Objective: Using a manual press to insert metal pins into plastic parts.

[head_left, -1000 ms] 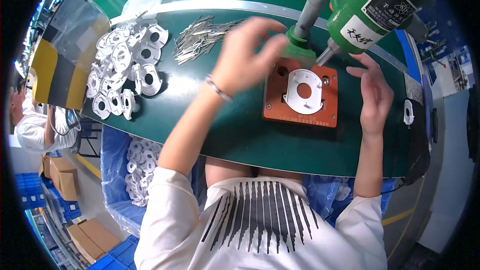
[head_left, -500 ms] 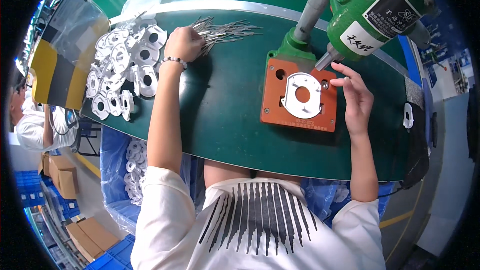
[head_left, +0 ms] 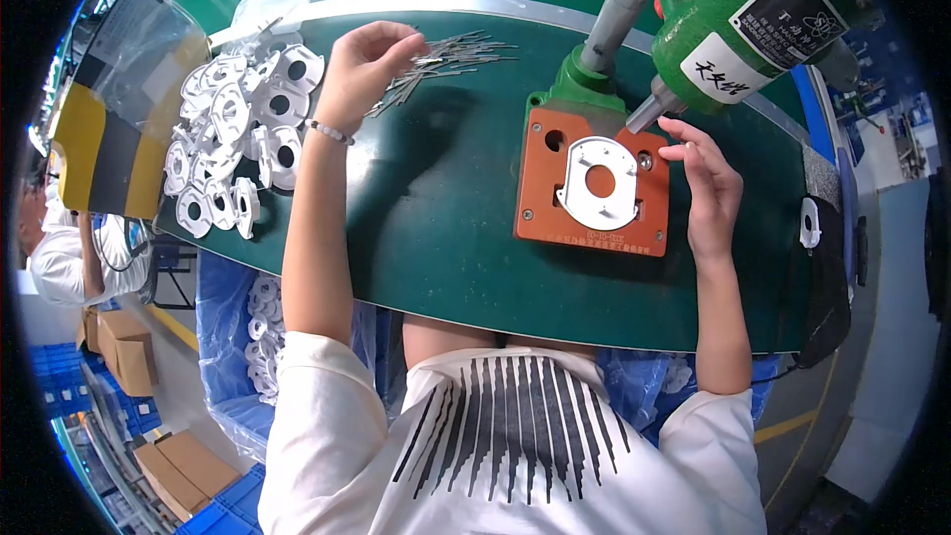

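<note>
1 white plate [head_left: 624, 184] is lying right of centre on the orange fixture [head_left: 535, 223], long axis running up-down. The right hand [head_left: 687, 137], parted and visibly grasping nothing, is hovering nearer, to its right; the left hand [head_left: 365, 67], whose grip I cannot tell, is hanging upper left beside metal pins [head_left: 451, 56].

On my distant feed I see a dark green tabletop, a brighter green press [head_left: 684, 25] bearing a white label [head_left: 718, 67] and a black plate [head_left: 788, 15] with pale markings, and under it an orange-red block [head_left: 555, 225] with a plain white part [head_left: 580, 183] on it. To the left I get a heap of white pieces [head_left: 232, 111] and silver-grey pins [head_left: 456, 56] — then a board [head_left: 109, 154] banded in yellow and near-black. Lower down I pick out a white shirt [head_left: 515, 426] patterned with black stripes of uneven length, blue plastic lining [head_left: 220, 327] and brown cardboard boxes [head_left: 183, 476] — plus a yellow line [head_left: 176, 330] on the floor.
</note>
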A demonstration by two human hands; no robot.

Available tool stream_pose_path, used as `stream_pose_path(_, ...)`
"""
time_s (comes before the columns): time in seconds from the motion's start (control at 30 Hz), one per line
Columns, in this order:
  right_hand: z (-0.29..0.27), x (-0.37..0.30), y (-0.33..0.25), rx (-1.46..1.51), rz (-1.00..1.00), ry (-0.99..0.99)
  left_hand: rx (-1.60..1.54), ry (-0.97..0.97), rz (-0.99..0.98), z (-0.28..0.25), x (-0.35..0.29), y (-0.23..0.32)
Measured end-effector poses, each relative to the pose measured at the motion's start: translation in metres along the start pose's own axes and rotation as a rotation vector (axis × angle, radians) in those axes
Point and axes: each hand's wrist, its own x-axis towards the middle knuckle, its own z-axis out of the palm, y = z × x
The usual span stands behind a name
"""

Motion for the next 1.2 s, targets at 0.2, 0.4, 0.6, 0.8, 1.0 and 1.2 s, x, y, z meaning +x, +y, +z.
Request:
stream_pose_path(0.2, 0.000, -0.001, 0.000, 0.157, 0.065, -0.031, -0.407, -0.260, 0.048, 0.049, -0.013, 0.007)
stream_pose_path(0.4, -0.006, 0.001, 0.013, 0.523, 0.200, -0.017, 0.315, -0.207, 0.331, 0.061, -0.023, 0.003)
stream_pose_path(0.6, -0.010, 0.003, 0.019, 0.681, 0.270, 0.027, 0.325, -0.221, 0.221, 0.061, -0.021, -0.004)
stream_pose_path(0.8, -0.008, 0.003, 0.021, 0.741, 0.318, 0.010, 0.335, -0.221, 0.199, 0.057, -0.023, -0.005)
stream_pose_path(1.0, -0.007, 0.001, 0.023, 0.742, 0.325, -0.002, 0.263, -0.208, 0.171, 0.059, -0.021, -0.009)
stream_pose_path(1.2, -0.006, 0.002, 0.018, 0.590, 0.194, -0.016, 0.193, -0.208, 0.199, 0.062, -0.021, 0.000)
